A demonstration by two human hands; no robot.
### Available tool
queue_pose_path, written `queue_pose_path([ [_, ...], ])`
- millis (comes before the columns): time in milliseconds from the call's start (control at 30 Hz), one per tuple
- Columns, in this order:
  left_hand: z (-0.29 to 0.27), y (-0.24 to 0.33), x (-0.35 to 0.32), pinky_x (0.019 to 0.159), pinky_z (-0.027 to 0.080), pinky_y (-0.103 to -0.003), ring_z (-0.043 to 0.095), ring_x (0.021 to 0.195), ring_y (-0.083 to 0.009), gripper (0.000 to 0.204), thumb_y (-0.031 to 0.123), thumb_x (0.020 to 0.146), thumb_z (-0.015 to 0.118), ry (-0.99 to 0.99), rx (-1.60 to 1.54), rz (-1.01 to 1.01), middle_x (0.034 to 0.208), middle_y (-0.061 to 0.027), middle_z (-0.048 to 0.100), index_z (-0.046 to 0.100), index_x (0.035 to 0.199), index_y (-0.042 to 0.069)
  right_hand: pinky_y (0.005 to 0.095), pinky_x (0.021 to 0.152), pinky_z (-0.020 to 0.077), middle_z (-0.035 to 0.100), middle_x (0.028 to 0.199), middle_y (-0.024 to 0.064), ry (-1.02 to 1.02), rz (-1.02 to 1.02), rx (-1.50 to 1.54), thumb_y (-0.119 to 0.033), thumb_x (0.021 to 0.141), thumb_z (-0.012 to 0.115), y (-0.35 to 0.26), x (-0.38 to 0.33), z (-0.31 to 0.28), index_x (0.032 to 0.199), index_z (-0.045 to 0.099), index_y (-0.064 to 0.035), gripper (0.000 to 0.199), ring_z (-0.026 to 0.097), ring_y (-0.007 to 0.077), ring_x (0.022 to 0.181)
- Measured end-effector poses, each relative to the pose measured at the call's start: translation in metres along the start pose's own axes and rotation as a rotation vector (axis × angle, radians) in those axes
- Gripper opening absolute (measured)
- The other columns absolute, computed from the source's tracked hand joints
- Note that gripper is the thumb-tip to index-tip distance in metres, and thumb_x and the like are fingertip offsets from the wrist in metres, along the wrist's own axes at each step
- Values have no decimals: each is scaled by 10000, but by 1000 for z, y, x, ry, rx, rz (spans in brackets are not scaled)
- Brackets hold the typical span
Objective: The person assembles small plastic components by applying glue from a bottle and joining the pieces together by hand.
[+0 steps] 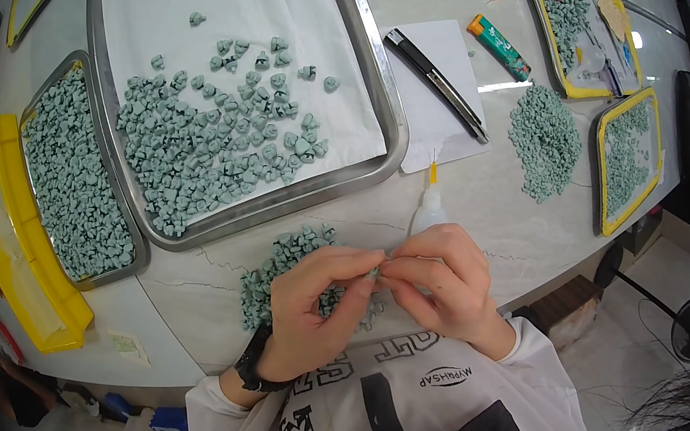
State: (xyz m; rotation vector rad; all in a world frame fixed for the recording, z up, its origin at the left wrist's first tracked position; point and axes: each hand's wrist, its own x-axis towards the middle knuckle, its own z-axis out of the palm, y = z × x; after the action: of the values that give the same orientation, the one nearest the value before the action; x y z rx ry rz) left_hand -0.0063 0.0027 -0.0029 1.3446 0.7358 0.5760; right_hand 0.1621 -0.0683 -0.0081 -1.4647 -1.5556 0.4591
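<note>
The left hand (319, 295) and the right hand (445, 276) pinch 1 small green piece (375, 273) between them, each grip nearly closed; its long axis cannot be told.

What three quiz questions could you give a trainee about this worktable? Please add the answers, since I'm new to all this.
1. True or false: the black utility knife lies to the left of the green lighter.

2. Choose one: the left hand and right hand meet at a small piece, mostly hidden. On which wrist is the black wristband?
a) right only
b) left only
c) both

3. Fill the gap: the green pieces in the large metal tray lie on a ____ sheet.

Key: 1. True. 2. b. 3. White.
</note>
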Motion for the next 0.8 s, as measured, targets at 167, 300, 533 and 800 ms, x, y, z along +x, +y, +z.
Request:
queue_pose_path([
  [167,0,2,-2,740,527,-260,645,866,-171,276,-108,830,571,-24,0,-12,1017,-137,650,641,1082,-23,314,571,420,611,868,48,24,-54,5,-11,607,716,3,-2,2,897,662,-50,298,573,206,670],
  [300,-8,6,0,743,527,-273,623,855,-165,258,-97,849,548,13,103,15,1018,-149,631,619,1092,-50,323,607,467,610,910,79,21,-209,33,13,587,701,-23,9,-17,894,639,-89,329,595,247,730],
  [533,-36,11,15,555,417,-215,514,607,-93,241,-39,802,628,373,592,261,886,-50,635,664,1034,18,458,660,544,614,1064,108,50,-758,-114,-469,760,665,-113,45,-53,1257,493,-175,603,605,249,649],
  [800,-73,-3,36,984,358,-469,444,1197,-349,452,205,778,717,195,1172,552,1322,-146,483,607,1196,76,324,587,480,622,896,68,391,-635,27,-51,679,672,-104,26,-62,1021,633,-101,348,597,227,711],
])
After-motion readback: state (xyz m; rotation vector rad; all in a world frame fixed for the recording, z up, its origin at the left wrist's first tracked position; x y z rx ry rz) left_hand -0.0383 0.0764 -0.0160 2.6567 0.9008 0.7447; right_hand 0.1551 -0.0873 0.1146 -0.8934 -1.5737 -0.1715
